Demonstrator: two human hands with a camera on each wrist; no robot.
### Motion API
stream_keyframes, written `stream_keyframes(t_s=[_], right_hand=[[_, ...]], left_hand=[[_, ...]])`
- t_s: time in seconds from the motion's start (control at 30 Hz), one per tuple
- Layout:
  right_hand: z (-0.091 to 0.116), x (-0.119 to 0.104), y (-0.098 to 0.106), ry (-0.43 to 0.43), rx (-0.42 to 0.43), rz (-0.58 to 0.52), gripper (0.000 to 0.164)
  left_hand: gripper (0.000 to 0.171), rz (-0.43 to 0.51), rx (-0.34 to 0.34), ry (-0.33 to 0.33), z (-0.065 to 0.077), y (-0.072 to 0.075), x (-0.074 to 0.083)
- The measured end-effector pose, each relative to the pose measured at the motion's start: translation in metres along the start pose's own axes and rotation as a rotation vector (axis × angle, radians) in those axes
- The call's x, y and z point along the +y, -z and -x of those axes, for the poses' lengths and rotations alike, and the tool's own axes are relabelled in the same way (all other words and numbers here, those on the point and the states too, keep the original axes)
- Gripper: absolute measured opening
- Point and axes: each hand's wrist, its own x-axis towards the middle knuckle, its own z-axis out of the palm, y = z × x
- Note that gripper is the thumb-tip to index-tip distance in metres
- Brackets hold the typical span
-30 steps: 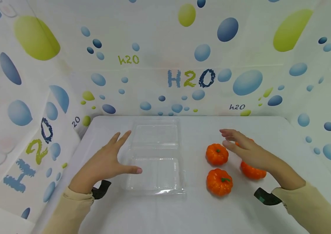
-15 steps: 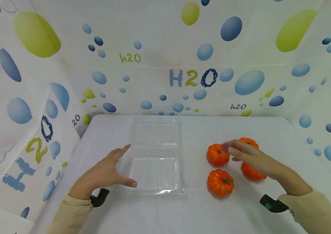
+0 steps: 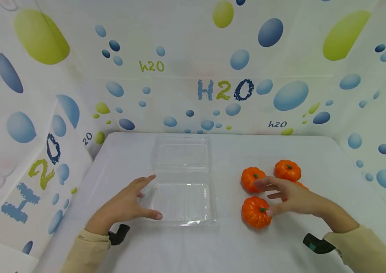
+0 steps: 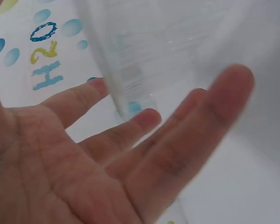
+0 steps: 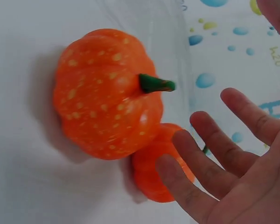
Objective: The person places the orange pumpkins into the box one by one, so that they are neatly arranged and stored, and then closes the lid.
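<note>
A clear plastic clamshell container [image 3: 183, 203] lies opened flat, its lid [image 3: 182, 154] away from me. My left hand [image 3: 123, 208] is at its left side, fingers spread and holding nothing; the left wrist view shows the container [image 4: 168, 51] beyond the fingertips. Over the small orange pumpkins hovers my right hand [image 3: 293, 195], fingers apart and nothing gripped. Its thumb is by the near pumpkin [image 3: 255, 213], its fingertips by the pumpkin behind [image 3: 251, 179]. Another pumpkin [image 3: 287, 170] sits at the back; one more is mostly hidden under the hand. The right wrist view shows a speckled pumpkin [image 5: 107, 93] with a green stem.
A white cloth covers the table [image 3: 193, 250]. Behind it and along the sides hangs a white curtain [image 3: 186, 45] with blue and green spots and H2O lettering. Dark wrist cameras sit at both cuffs.
My right hand has come down and nearer to me, from above the back pumpkins toward the near one. The left hand has lowered slightly beside the container. The pumpkins have stayed put.
</note>
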Motion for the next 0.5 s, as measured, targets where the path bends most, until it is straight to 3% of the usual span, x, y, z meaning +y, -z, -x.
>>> stream_keyframes(t_s=[0.2, 0.5], right_hand=[[-0.001, 0.014, -0.006, -0.038, -0.038, -0.021, 0.072], [-0.001, 0.018, -0.01, -0.085, -0.052, 0.023, 0.074]], left_hand=[[0.122, 0.046, 0.025, 0.014, -0.001, -0.006, -0.006], [0.132, 0.16, 0.005, 0.046, -0.003, -0.015, -0.015]])
